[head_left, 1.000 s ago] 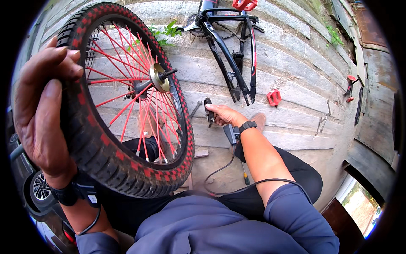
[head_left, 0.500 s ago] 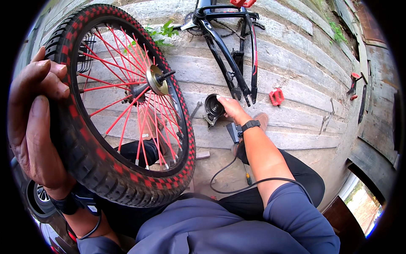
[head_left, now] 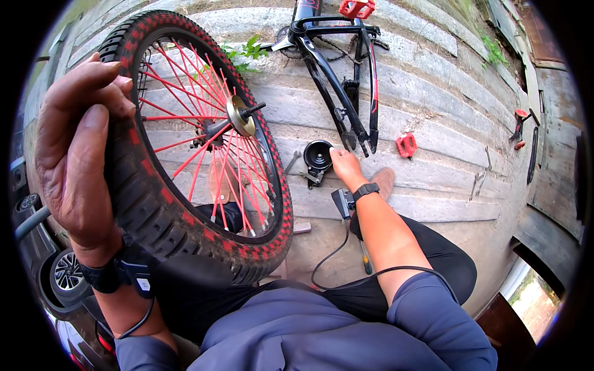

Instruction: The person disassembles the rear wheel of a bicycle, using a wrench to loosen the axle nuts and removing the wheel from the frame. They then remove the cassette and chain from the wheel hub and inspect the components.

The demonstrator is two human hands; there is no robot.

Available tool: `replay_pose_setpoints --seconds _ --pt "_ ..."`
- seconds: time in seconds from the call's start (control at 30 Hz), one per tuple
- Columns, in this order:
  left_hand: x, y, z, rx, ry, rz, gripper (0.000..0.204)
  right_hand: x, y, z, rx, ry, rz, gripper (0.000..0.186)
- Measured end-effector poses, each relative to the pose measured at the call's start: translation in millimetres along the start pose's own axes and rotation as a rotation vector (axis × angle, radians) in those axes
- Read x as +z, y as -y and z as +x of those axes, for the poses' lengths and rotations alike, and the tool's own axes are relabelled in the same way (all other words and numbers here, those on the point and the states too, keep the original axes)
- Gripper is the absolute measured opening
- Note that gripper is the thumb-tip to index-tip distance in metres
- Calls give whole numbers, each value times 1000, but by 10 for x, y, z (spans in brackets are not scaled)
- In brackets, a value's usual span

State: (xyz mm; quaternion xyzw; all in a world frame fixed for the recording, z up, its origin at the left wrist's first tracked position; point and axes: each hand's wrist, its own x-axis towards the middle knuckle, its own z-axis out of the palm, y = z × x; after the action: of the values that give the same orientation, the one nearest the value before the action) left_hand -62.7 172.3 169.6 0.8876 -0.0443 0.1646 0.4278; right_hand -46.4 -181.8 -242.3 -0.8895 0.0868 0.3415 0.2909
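My left hand [head_left: 83, 148] is curled against the outer tread of a bicycle wheel [head_left: 139, 176], which stands tilted before me. The wheel has a black and red checkered tyre and red spokes. From its hub, a brass-coloured disc [head_left: 239, 116] and a threaded axle [head_left: 255, 110] point to the right. Lower down and right of the wheel, my right hand [head_left: 348, 166] pinches the rim of a black cup-shaped bicycle brake drum [head_left: 317, 154]. Its hollow side faces up, and a small metal bracket sticks out below. The fingers under it are partly hidden.
A black bicycle frame [head_left: 331, 80] lies ahead on the stone slabs. A red pedal [head_left: 406, 145], a wrench [head_left: 292, 162] and a screwdriver [head_left: 367, 263] lie around. Farther right is a red-ended tool [head_left: 518, 127]. A parked car [head_left: 68, 278] stands at the left.
The wheel and my left hand have shifted right in view. My right hand has moved slightly right with the brake drum, whose hollow face now shows more fully.
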Motion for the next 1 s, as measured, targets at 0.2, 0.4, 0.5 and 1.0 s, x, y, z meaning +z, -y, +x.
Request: replay_pose_setpoints --seconds 0.2,0.4,0.5,1.0 --pt "-1 -5 -6 -14 11 -8 33 -26 36 -39 403 164 688 42" --pt "-5 -1 6 2 19 1 34 -23 -47 -24 486 130 832 30" --pt "-39 38 -17 4 32 30 35 -57 0 -103 475 63 789 30" --pt "-44 10 5 16 82 27 37 125 147 -332 190 66 627 32"
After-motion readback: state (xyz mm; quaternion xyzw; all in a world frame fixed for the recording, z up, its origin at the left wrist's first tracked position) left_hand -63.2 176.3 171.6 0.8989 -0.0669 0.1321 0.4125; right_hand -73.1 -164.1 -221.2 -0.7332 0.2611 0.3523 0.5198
